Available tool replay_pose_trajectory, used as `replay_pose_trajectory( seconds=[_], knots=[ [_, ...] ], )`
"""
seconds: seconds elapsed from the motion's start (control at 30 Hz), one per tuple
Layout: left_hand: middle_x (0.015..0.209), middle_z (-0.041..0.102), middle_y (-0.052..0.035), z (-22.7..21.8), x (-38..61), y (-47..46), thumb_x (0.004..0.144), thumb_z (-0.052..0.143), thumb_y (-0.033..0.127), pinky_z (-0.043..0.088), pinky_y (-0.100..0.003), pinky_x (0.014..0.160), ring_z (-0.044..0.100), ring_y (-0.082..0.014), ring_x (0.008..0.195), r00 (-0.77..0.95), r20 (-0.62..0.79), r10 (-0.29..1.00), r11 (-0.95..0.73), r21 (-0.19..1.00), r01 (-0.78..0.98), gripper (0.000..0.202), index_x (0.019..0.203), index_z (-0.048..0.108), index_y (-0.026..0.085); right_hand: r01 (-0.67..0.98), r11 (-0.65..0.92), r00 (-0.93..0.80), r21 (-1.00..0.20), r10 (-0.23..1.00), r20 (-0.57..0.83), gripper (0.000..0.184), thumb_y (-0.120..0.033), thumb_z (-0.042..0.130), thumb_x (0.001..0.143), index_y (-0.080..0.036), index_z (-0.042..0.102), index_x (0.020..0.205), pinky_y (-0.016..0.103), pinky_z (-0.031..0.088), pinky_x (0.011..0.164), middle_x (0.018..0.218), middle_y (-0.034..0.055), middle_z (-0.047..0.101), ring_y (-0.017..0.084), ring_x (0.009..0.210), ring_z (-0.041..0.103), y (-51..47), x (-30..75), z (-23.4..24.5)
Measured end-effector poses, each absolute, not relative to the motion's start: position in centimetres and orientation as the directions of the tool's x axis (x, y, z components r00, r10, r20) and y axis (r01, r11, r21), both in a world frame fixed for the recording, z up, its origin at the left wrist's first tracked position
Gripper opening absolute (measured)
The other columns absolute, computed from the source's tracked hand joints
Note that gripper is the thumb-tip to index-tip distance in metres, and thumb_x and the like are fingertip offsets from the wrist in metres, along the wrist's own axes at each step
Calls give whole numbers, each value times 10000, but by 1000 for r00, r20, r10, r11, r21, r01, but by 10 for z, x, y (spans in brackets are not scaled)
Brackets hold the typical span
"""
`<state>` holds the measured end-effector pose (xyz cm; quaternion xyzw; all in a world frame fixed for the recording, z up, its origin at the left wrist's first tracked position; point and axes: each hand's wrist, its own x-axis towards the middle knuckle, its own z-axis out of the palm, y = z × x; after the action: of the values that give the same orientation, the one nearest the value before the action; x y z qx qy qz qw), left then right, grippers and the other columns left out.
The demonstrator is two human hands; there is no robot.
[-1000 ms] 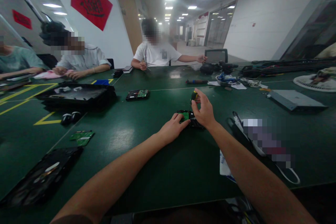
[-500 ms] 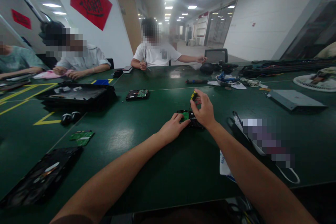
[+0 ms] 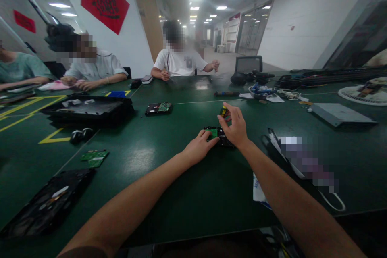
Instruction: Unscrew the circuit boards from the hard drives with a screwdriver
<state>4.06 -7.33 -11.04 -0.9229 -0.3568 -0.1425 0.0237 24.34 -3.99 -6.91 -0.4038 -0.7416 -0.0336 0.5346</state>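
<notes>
A black hard drive [image 3: 225, 141] with a green circuit board [image 3: 214, 132] lies on the table in front of me. My left hand [image 3: 199, 144] grips its left end, fingers on the board side and thumb along the near edge. Above the drive, my right hand [image 3: 236, 124] pinches the yellow-and-black handle of a small screwdriver [image 3: 223, 111], held upright. The screwdriver's shaft points down at the drive; its tip is hard to make out. My right hand and wrist hide part of the drive's right side.
Another hard drive [image 3: 158, 108] lies farther left. At left are a black tray [image 3: 90, 109], a loose green board [image 3: 95, 158] and a black casing [image 3: 48, 205]. A grey metal box [image 3: 341, 115] and a lanyard [image 3: 276, 141] lie right. A person [image 3: 181, 62] sits opposite.
My right fingers have shifted slightly around the screwdriver handle, which has turned a little. My left hand stays put. The person opposite has drawn an outstretched hand inward.
</notes>
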Motion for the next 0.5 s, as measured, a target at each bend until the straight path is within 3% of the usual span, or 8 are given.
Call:
replay_pose_trajectory(
  seconds=[0.13,0.37,0.5],
  knots=[
    [1369,452,-125,-110,41,-74,1035,448,194,518,-454,1012,419,-304,1320,706,283,649,-746,52,664,448,1474,481,278,619,683,-105,-387,561,821,540,-313,497,1005,-321,406,1538,524,591,923,1256,112,593,273,1029,636,-38,244,-71],
    [1364,448,-130,-108,40,-75,1034,430,179,529,-449,994,416,-309,1308,712,289,640,-750,30,661,450,1472,480,269,608,679,-82,-412,570,817,527,-350,581,978,-336,460,1490,442,627,753,1191,98,580,241,907,636,-38,244,-71],
    [1363,452,-137,-106,40,-76,1037,426,183,534,-450,985,417,-310,1297,718,276,640,-753,34,658,455,1484,470,260,612,685,-95,-396,561,822,509,-328,550,990,-310,460,1491,475,625,834,1236,114,587,267,1009,640,-38,244,-71]
  ],
)
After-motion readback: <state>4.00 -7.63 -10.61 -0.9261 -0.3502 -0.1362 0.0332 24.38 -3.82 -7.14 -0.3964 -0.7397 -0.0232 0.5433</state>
